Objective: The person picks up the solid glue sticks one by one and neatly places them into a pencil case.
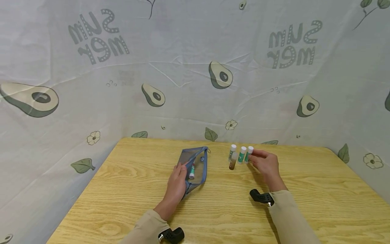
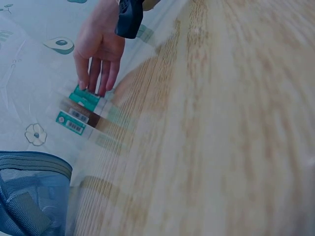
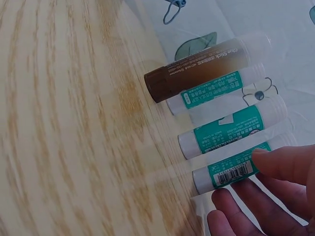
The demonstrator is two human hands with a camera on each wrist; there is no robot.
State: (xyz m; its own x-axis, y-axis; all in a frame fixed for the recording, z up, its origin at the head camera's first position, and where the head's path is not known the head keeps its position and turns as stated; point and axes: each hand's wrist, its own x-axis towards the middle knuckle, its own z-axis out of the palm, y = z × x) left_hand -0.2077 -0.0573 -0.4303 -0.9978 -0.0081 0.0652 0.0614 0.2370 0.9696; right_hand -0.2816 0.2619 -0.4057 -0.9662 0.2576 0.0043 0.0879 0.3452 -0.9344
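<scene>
Beige sleeves (image 1: 292,217) lie nearest in the head view, over a yellowish wood-grain table (image 1: 213,213). On the left, my left hand (image 1: 177,178) pinches the left edge of a blue mesh pouch (image 1: 205,167), thumb and fingers clamped on it; its mouth gapes, and a small white-and-green tube (image 1: 192,171) lies inside. On the right, my right hand (image 1: 268,165) pinches the rightmost white glue stick with a green label (image 1: 248,156). Left of it stand a matching green-labelled stick (image 1: 241,156), a brown plastic glue stick (image 1: 233,163) nearer me, and a white-capped stick (image 1: 233,149) farther back.

From the left wrist, the pouch is near, my right fingertips beyond at the sticks.

From the right wrist, my thumb presses the held stick's label, fingers curled opposite; I cannot tell whether its base touches the table.
</scene>
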